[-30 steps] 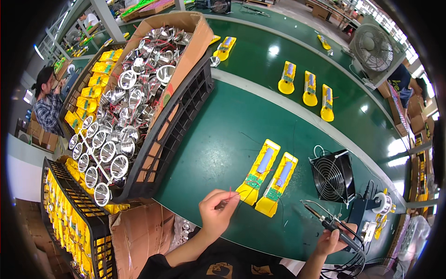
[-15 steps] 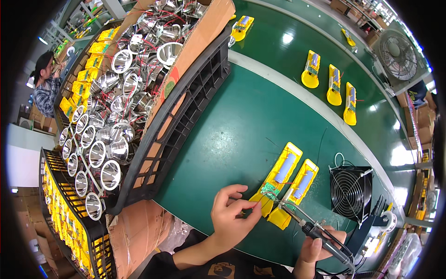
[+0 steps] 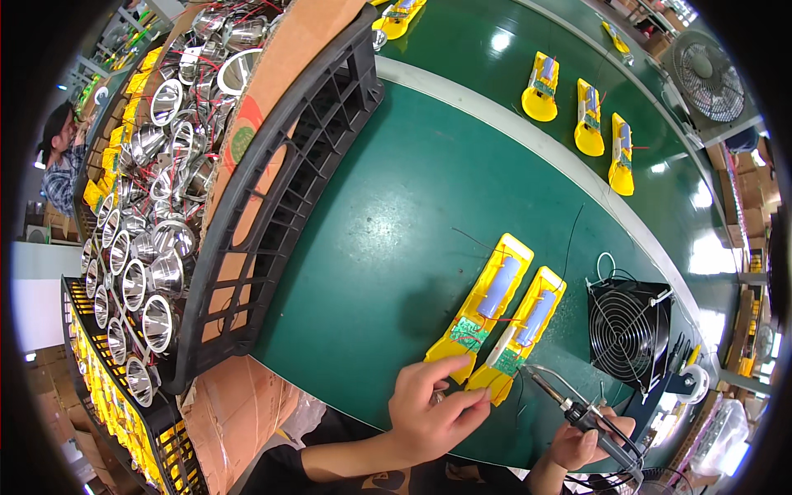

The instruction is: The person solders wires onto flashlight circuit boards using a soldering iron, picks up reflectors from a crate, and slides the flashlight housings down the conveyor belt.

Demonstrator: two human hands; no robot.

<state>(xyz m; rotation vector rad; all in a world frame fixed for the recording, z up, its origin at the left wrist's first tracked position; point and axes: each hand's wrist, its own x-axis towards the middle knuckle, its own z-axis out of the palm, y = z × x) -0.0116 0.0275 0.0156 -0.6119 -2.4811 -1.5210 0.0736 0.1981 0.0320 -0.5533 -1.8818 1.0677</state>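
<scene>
Two yellow flashlight housings lie side by side on the green bench: the left housing (image 3: 511, 247) and the right housing (image 3: 544, 285). Each carries a blue cylindrical battery and a small green circuit board with thin wires. My left hand (image 3: 433, 412) has its index finger and thumb around the lower end of the right housing. Its other fingers are curled and partly hidden. In my right hand (image 3: 582, 441) is a soldering iron (image 3: 569, 406) with a thin metal guide tube alongside. The iron's tip is at the edge of the right housing's circuit board (image 3: 506, 361); contact is hard to tell.
A black crate (image 3: 285, 198) at the left holds a carton of silver reflectors (image 3: 157, 322) with red wires. To the right stand a small black fan (image 3: 627, 334) and a solder reel (image 3: 697, 384). Beyond the pale rail, more yellow housings (image 3: 589, 124) lie on a green surface.
My left hand has moved from the left housing's board and a thin wire to the right housing's lower end. The iron's tip has shifted to the right housing's board. The view has shifted slightly.
</scene>
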